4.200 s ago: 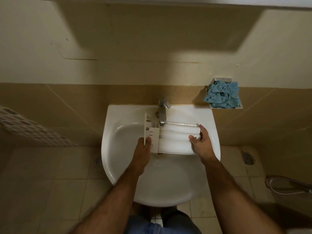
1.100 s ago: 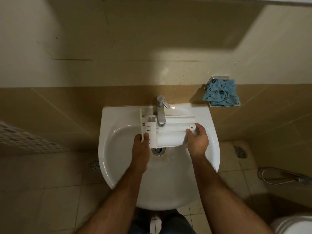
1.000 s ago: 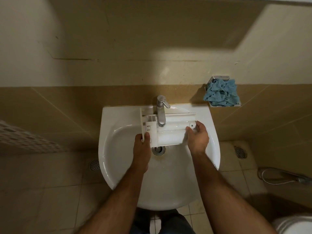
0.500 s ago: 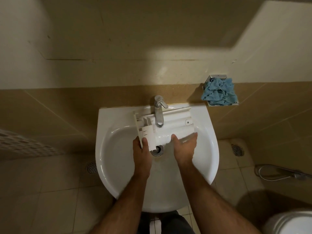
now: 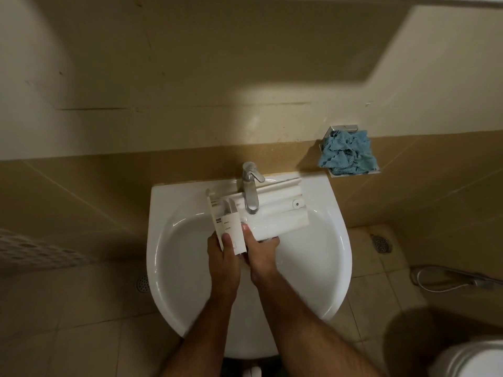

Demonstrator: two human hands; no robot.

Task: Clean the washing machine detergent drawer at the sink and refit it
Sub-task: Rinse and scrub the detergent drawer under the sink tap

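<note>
We look down on the white sink (image 5: 168, 268), which fills the middle of the view, its bowl opening toward six o'clock and its back edge against the tan tiled wall (image 5: 81, 191) at twelve o'clock; we count it the largest thing here, and the floor tiles (image 5: 81, 336) spread around it at seven and four o'clock. Across the bowl at about twelve o'clock from our wrists lies the detergent drawer (image 5: 275, 216), a long white plastic tray held slantwise under the chrome tap (image 5: 250, 191), its front panel end toward nine o'clock and its far end toward two o'clock; we cannot make out a stream, though the plastic below the spout looks wet. Our left hand (image 5: 223, 257) grips the front panel end, thumb laid over the face and fingers curled behind it; our right hand (image 5: 260, 251) sits just beside it at three o'clock, thumb on top of the tray and fingers tucked under its near edge, so both hands hold the drawer. We judge that we are midway through the rinse: the drawer is out of the machine and at the sink, while any wiping, drying and the refit remain. At one o'clock, well apart from the sink, a blue cloth (image 5: 348, 153) sits bunched on a small wall shelf (image 5: 343, 128), untouched, and a hose (image 5: 446, 278) lies on the floor at four o'clock
</note>
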